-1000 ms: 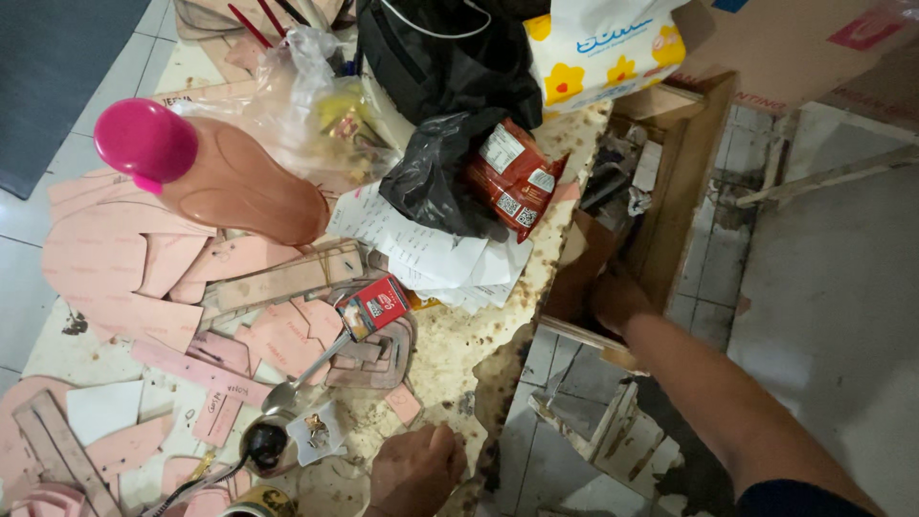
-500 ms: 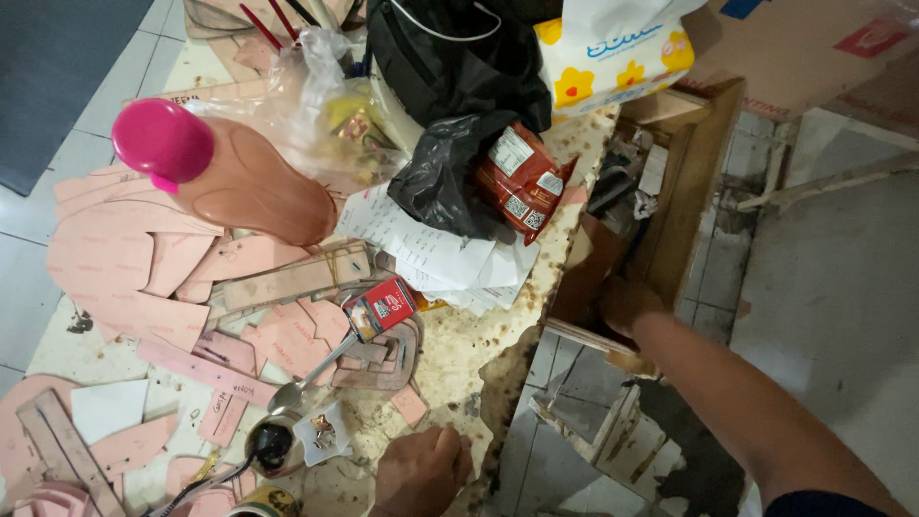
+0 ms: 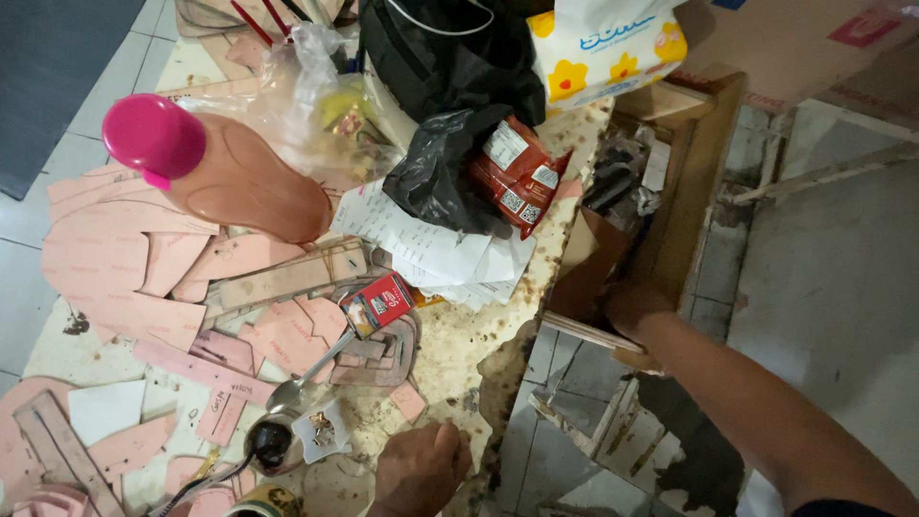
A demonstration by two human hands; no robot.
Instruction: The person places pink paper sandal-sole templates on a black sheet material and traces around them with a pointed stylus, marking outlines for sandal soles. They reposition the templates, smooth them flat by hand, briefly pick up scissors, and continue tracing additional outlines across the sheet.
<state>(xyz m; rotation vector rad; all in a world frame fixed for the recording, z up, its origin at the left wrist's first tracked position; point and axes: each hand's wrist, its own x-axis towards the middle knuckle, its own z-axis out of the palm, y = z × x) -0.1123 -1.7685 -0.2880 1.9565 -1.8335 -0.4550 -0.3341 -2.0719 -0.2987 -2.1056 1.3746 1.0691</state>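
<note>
Left hand curled loosely, resting on stained counter edge. Right hand reaches beneath shelf; grip apparently closed, can't tell.

A stained, speckled worktop carries pink pattern pieces spread far left of the left hand's fingers, a spoon and small red tin just above them, white papers and a black bag farther up.
</note>
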